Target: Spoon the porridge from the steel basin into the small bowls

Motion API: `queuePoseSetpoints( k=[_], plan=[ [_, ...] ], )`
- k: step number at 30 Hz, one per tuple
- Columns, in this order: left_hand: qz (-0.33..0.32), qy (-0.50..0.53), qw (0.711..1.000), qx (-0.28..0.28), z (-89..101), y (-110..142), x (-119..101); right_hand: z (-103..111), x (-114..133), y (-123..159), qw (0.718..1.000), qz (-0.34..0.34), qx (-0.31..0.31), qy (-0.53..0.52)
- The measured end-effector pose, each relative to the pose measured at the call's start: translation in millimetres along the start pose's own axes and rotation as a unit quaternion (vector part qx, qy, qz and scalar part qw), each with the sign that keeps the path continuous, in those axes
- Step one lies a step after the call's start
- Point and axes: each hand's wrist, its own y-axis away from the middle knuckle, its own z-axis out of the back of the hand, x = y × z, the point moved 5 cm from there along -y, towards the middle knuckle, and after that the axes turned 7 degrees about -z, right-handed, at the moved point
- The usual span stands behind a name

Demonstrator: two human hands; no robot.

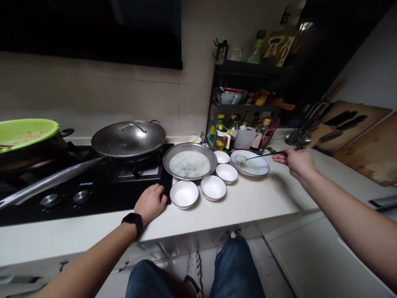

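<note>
My right hand (296, 162) grips the dark handle of a ladle (241, 159), whose bowl is over a shallow patterned dish (263, 166) with pale liquid in it. To the left stands a metal basin (167, 160) of milky white liquid with dark green flecks. Small white bowls (184, 193) with dark rims sit in front of and beside the basin, and those whose insides show hold nothing. My left hand (151, 203), with a black watch on the wrist, rests at the stove's front right corner, its fingers curled in and nothing visible in them.
A lidded wok (130, 138) sits on the black gas stove (102, 194), its long handle reaching left. Farther left is a green colander (31, 130). A rack (248, 66) of bottles stands against the wall. Cutting boards (359, 124) and knives are at the right.
</note>
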Motion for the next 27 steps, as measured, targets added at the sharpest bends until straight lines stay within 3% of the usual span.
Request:
queuePoseSetpoints(
  k=[6, 9, 17, 19, 21, 23, 24, 27],
  plan=[
    [0.001, -0.002, 1.0, -0.003, 0.2, 0, 0, -28, 33, 16, 0.998, 0.05, 0.031, 0.013],
    [0.002, -0.004, 1.0, -0.001, -0.2, 0, 0, -51, 37, 29, 0.997, 0.04, 0.062, 0.015],
    [0.005, 0.006, 1.0, -0.006, -0.3, 0, -1, -120, 5, 58, 0.99, 0.005, 0.136, 0.037],
    [0.005, 0.008, 1.0, -0.009, -0.5, 0, 0, -135, -6, 65, 0.985, 0.026, 0.162, 0.056],
    [0.004, 0.007, 1.0, -0.01, -0.9, 0, 0, -146, -14, 76, 0.969, 0.096, 0.207, 0.092],
    [0.003, 0.007, 1.0, -0.011, -1.4, 0, 0, -150, -14, 94, 0.922, 0.236, 0.264, 0.157],
    [0.003, 0.007, 1.0, -0.011, -1.5, 0, 0, -149, -12, 106, 0.876, 0.324, 0.294, 0.2],
    [0.004, 0.012, 1.0, -0.011, -1.6, 0, 1, -132, -6, 141, 0.683, 0.555, 0.355, 0.316]
  ],
)
